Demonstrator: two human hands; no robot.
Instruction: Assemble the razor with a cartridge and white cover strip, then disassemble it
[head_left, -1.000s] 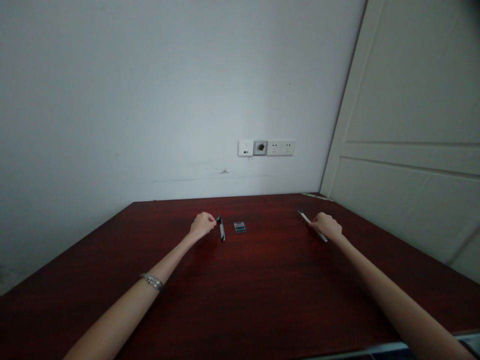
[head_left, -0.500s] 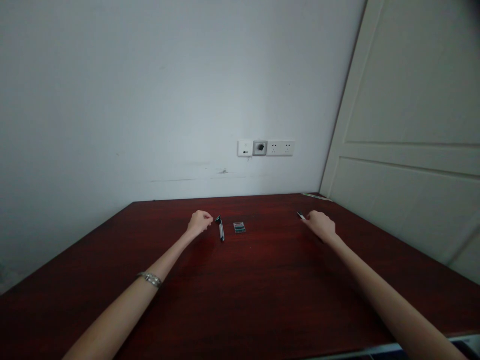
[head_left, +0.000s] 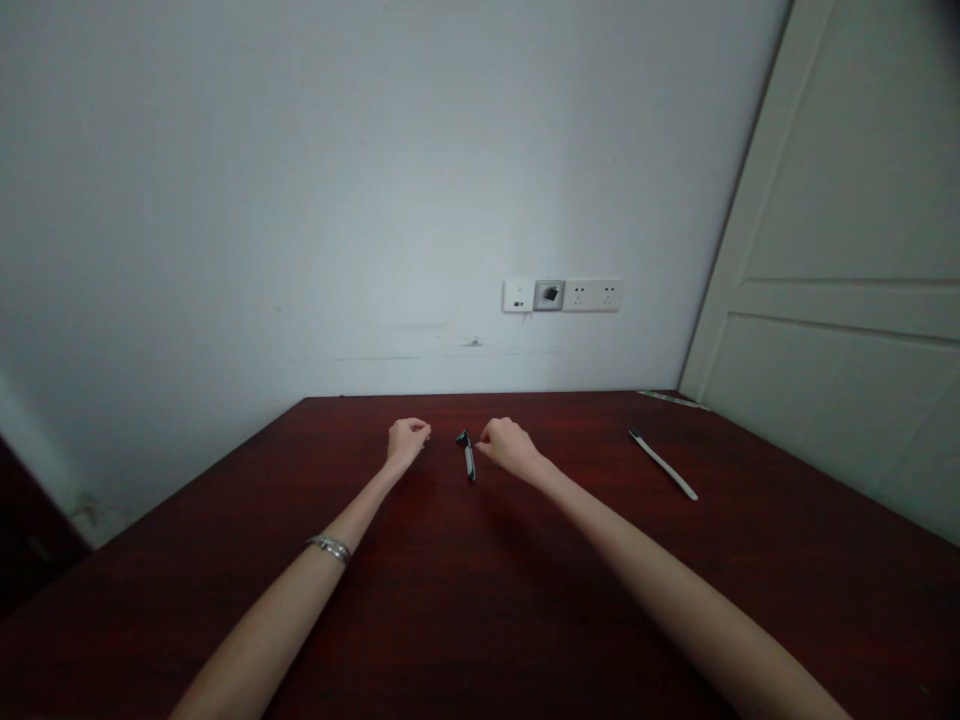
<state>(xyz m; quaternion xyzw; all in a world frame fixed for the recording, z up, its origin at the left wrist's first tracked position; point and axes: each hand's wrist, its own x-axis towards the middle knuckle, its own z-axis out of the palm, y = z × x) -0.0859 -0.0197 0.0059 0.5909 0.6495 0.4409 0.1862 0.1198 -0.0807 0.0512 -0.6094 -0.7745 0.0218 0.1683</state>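
A razor (head_left: 469,461) with a dark head and a pale and dark handle lies on the dark red table between my hands. To its left my left hand (head_left: 407,441) hovers with curled fingers, thumb and fingertips together, and nothing visible in them. Just right of the razor is my right hand (head_left: 508,446), palm down, with a small gap between thumb and bent forefinger. It covers the spot where a small clear case lay, so that case is hidden. A white toothbrush (head_left: 664,465) with a dark head lies apart at the right.
Behind the table (head_left: 420,600) rises a white wall (head_left: 375,200) with a row of sockets (head_left: 592,295). A pale panelled door (head_left: 840,300) borders the right side. A thin strip (head_left: 673,400) lies at the back right corner.
My right hand has let go of the toothbrush and moved left to beside the razor, over the clear case. My left hand stays left of the razor. The view has shifted slightly left.
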